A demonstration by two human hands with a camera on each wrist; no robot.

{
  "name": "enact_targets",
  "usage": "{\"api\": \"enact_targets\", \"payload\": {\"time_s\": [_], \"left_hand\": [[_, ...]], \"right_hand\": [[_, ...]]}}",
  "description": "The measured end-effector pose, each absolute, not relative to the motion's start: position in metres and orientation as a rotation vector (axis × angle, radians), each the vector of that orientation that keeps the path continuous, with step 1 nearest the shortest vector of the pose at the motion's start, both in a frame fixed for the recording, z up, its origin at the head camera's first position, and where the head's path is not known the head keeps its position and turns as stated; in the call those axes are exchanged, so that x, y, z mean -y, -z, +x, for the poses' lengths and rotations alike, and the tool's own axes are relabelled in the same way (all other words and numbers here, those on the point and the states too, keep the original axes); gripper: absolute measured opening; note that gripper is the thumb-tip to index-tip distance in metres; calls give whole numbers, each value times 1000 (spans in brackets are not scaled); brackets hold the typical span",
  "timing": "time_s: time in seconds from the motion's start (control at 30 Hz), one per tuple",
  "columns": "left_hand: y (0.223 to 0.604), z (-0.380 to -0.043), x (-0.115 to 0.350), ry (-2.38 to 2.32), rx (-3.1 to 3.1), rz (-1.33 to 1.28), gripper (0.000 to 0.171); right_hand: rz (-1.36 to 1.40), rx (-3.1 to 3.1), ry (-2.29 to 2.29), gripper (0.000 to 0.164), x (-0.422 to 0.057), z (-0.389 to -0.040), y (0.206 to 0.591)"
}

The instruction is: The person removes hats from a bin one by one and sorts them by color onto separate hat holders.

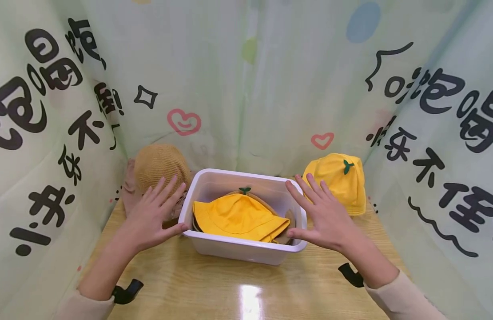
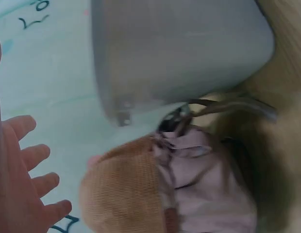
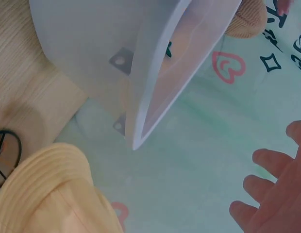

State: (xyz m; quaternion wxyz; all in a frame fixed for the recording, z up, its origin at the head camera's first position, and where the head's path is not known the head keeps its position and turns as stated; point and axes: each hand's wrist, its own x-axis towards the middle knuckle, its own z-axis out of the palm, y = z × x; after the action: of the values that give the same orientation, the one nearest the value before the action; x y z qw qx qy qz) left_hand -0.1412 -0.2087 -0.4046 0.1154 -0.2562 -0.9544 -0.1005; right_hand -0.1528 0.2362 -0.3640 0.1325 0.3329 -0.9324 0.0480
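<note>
A white plastic bin (image 1: pixel 238 252) stands between my hands. Inside it a yellow bucket hat (image 1: pixel 238 218) lies over other hats, one with a green sprout on top. My left hand (image 1: pixel 152 220) is spread with straight fingers by the bin's left rim and holds nothing; in the left wrist view the hand (image 2: pixel 24 184) shows partly at the edge. Likewise spread and holding nothing, my right hand (image 1: pixel 324 218) is by the right rim. Behind the left hand is a tan knitted hat (image 1: pixel 160 164). Another yellow hat (image 1: pixel 336 182) with a green sprout sits behind the right hand.
Pinkish cloth (image 2: pixel 209 179) with a dark strap (image 2: pixel 238 104) lies beside the knitted hat. A dark wire frame (image 3: pixel 17 150) shows near the yellow hat. Printed pale green curtains (image 1: pixel 214 80) enclose the wooden tabletop (image 1: pixel 190 284) at the back and sides.
</note>
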Motion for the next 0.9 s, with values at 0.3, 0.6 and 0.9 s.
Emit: {"api": "enact_targets", "payload": {"time_s": [0.3,0.6,0.9], "left_hand": [[443,-143,196,382,2856,-689,94],[464,-145,185,424,2828,-700,90],[466,-150,179,377,2797,-658,91]], "right_hand": [[896,2820,-535,97,-217,-167,384],[1011,2858,-694,86,-197,-188,384],[1112,2876,-713,84,-175,-209,378]]}}
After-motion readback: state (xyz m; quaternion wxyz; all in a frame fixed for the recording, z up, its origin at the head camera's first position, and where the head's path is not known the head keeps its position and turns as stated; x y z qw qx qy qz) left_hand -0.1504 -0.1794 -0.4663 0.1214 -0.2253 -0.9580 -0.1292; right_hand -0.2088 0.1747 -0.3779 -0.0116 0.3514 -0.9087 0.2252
